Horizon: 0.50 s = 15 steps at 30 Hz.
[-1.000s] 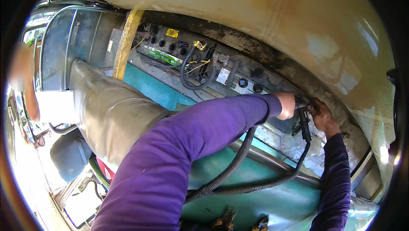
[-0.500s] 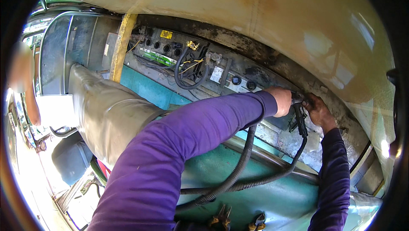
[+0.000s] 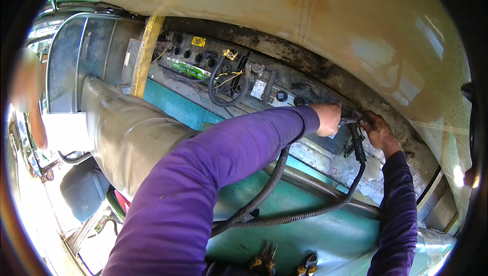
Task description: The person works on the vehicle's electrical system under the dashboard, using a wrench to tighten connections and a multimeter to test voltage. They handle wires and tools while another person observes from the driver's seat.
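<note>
Two large batteries lie end to end in a narrow bay: one with a green label and one with a row of dark caps. At the second battery's right end my left hand is closed, its fingers curled beside a grey metal cable terminal; what it grips is hidden. My right hand pinches the terminal's right side. Below it hangs a black-sleeved cable end, its ribbed conduit curving down left. A second ribbed cable runs up behind my left forearm.
A tan padded cover arches overhead. A yellow post crosses the left side. Two pliers lie at the lower edge on the green panel. A person is at far left.
My left hand has shifted slightly left and tilted away, showing more of the grey terminal. The second ribbed cable has swung left with it. My right hand holds its place.
</note>
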Each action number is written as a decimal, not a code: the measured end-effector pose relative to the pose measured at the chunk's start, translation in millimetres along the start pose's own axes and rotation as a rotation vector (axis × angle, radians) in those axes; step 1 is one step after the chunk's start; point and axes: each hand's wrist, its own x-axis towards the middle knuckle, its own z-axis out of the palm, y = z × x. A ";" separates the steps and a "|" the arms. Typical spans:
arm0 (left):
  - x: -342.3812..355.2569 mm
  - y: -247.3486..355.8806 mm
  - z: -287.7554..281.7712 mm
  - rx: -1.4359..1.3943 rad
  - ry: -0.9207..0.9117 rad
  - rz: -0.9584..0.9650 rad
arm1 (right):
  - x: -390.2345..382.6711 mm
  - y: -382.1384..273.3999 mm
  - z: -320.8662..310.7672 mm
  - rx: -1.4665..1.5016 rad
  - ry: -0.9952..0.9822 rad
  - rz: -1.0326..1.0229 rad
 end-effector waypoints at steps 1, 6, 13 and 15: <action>-6.3 7.8 -4.8 0.011 0.013 -0.041 | -0.1 0.7 0.2 -0.006 0.002 -0.003; -59.9 29.5 -59.0 0.174 -0.106 -0.266 | 4.2 6.6 0.7 -0.026 -0.021 -0.028; -110.1 -42.8 -83.5 0.247 -0.166 -0.760 | 6.3 15.7 5.3 -0.014 -0.031 0.011; -99.8 -55.7 -76.3 0.228 -0.150 -0.793 | 6.2 16.1 4.9 0.007 -0.044 0.013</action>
